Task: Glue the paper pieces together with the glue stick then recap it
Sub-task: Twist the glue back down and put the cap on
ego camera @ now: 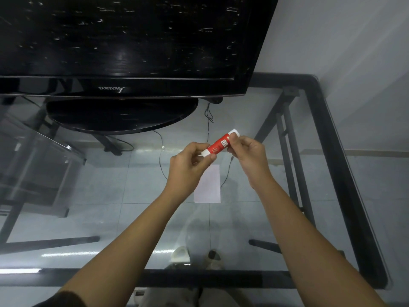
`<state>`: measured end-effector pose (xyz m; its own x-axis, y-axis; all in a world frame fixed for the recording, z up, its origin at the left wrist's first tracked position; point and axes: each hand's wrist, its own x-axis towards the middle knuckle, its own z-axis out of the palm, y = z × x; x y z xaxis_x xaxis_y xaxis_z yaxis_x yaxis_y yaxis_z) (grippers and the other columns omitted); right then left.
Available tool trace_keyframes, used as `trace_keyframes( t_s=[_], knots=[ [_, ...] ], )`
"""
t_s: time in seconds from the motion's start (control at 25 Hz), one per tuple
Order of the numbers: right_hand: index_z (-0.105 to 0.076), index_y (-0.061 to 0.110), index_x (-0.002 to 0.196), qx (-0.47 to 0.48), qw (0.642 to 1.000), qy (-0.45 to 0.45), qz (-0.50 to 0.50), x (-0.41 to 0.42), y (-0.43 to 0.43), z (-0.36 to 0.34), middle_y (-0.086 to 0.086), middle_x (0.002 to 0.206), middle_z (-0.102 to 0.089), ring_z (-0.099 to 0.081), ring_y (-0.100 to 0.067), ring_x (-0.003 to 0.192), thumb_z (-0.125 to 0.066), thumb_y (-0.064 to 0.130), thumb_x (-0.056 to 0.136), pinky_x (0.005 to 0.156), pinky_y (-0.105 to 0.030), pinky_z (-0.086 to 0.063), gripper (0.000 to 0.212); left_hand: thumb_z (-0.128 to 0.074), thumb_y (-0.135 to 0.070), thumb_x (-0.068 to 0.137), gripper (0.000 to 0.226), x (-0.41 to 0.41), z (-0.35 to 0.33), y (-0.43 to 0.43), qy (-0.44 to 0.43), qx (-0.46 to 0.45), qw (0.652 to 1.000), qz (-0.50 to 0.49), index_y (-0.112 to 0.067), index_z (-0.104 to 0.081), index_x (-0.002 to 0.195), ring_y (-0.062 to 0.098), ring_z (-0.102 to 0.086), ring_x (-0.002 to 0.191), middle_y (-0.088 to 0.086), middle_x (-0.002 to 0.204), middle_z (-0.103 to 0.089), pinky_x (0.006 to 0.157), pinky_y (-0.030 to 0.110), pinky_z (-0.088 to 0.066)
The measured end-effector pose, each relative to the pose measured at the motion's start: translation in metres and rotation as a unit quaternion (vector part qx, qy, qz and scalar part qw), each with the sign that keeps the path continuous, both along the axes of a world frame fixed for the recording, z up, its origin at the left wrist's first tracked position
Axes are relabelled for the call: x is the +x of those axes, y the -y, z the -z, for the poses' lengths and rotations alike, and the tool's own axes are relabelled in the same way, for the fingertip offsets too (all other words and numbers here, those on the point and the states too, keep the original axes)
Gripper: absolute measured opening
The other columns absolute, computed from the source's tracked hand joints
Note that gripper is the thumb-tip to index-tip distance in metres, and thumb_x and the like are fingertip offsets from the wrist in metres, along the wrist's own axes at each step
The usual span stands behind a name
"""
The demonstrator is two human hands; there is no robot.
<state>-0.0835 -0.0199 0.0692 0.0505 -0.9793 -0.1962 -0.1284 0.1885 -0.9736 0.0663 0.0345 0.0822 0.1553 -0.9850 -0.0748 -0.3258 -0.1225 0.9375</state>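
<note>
- The left hand (188, 163) pinches the lower-left end of a glue stick (220, 142) between thumb and curled fingers.
- The right hand (249, 152) closes its fingertips around the upper-right part of the same stick, so both hands hold it in the air above the table.
- The glue stick is a short cylinder, red in the middle with white lettering and white at both ends. Its long axis runs diagonally, lower-left end toward the left hand, upper-right end pointing away toward the far right. Whether the cap is seated or loosened cannot be told.
- Both forearms are bare and reach in from the bottom edge of the view.
- A pale rectangular sheet of paper (208, 185) lies flat on the table just below the hands, partly hidden by the left hand.
- The table (332, 151) has a clear glass top in a dark metal frame; tiled floor, thin cables and the person's feet show through it.
- A glossy black Samsung television (124, 45) stands on an oval base at the far side of the table, its dark screen speckled with pale marks.
- A plain pale wall (354, 41) fills the upper right.
</note>
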Motion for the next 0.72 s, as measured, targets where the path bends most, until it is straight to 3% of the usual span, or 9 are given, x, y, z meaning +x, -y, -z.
trace_keyframes(
  t_s=[0.08,0.2,0.28,0.4,0.48,0.56,0.64,0.72],
  knots=[
    [-0.063,0.032,0.1,-0.042,0.994,-0.102,-0.019,-0.01,0.004,0.01,0.018,0.102,-0.065,-0.06,0.007,0.093,-0.052,0.066,0.073,0.084,-0.02,-0.048,0.045,-0.066,-0.025,0.084,0.021,0.002,0.002,0.001,-0.051,0.02,0.998,-0.025,-0.019,-0.062,0.104,0.014,-0.068,0.082,-0.003,0.09,-0.07,0.08,0.036,-0.056],
    [-0.045,0.016,0.131,-0.116,0.926,-0.358,-0.037,-0.04,0.013,0.039,-0.006,0.136,-0.049,-0.043,-0.02,0.124,-0.053,0.043,0.088,0.1,-0.038,-0.039,0.052,-0.066,-0.022,0.084,0.02,0.007,0.006,0.001,-0.086,0.026,0.995,-0.044,-0.019,-0.062,0.104,0.013,-0.069,0.082,-0.006,0.09,-0.069,0.084,0.04,-0.056],
    [-0.039,0.011,0.135,-0.106,0.869,-0.476,-0.084,-0.057,0.014,0.057,-0.014,0.142,-0.042,-0.037,-0.031,0.13,-0.055,0.03,0.09,0.104,-0.044,-0.036,0.051,-0.066,-0.023,0.084,0.023,0.01,0.006,0.0,-0.09,0.024,0.994,-0.05,-0.017,-0.062,0.106,0.012,-0.069,0.082,-0.007,0.092,-0.069,0.085,0.039,-0.056],
    [-0.043,0.006,0.133,-0.092,0.834,-0.531,-0.118,-0.068,0.013,0.071,-0.019,0.135,-0.048,-0.045,-0.035,0.122,-0.051,0.019,0.092,0.099,-0.045,-0.043,0.043,-0.066,-0.024,0.083,0.026,0.014,0.005,-0.001,-0.083,0.024,0.995,-0.056,-0.016,-0.061,0.108,0.01,-0.069,0.082,-0.006,0.094,-0.068,0.085,0.038,-0.056],
    [-0.046,0.004,0.13,-0.093,0.826,-0.542,-0.125,-0.07,0.016,0.071,-0.021,0.128,-0.054,-0.052,-0.036,0.113,-0.048,0.012,0.093,0.094,-0.045,-0.047,0.037,-0.066,-0.024,0.083,0.027,0.015,0.005,-0.001,-0.082,0.025,0.995,-0.057,-0.015,-0.061,0.108,0.009,-0.069,0.082,-0.004,0.095,-0.068,0.085,0.038,-0.056],
    [-0.048,0.002,0.128,-0.09,0.858,-0.497,-0.095,-0.068,0.019,0.064,-0.022,0.123,-0.057,-0.054,-0.035,0.109,-0.048,0.01,0.093,0.094,-0.041,-0.046,0.035,-0.066,-0.024,0.084,0.027,0.015,0.006,-0.001,-0.081,0.026,0.995,-0.058,-0.016,-0.061,0.108,0.009,-0.069,0.082,-0.004,0.096,-0.068,0.085,0.037,-0.056],
    [-0.052,0.004,0.125,-0.069,0.934,-0.351,0.002,-0.058,0.021,0.046,-0.017,0.12,-0.06,-0.056,-0.025,0.106,-0.053,0.015,0.092,0.091,-0.03,-0.045,0.035,-0.065,-0.023,0.084,0.026,0.015,0.007,-0.001,-0.084,0.024,0.995,-0.057,-0.016,-0.061,0.108,0.01,-0.069,0.083,-0.005,0.095,-0.068,0.085,0.038,-0.055],
    [-0.055,0.014,0.124,-0.018,0.988,-0.142,0.055,-0.043,0.019,0.023,-0.001,0.119,-0.062,-0.056,-0.009,0.105,-0.057,0.025,0.089,0.087,-0.017,-0.044,0.036,-0.066,-0.023,0.084,0.026,0.012,0.008,0.001,-0.087,0.021,0.995,-0.053,-0.015,-0.061,0.109,0.012,-0.069,0.085,-0.004,0.095,-0.069,0.087,0.04,-0.055]
  ],
)
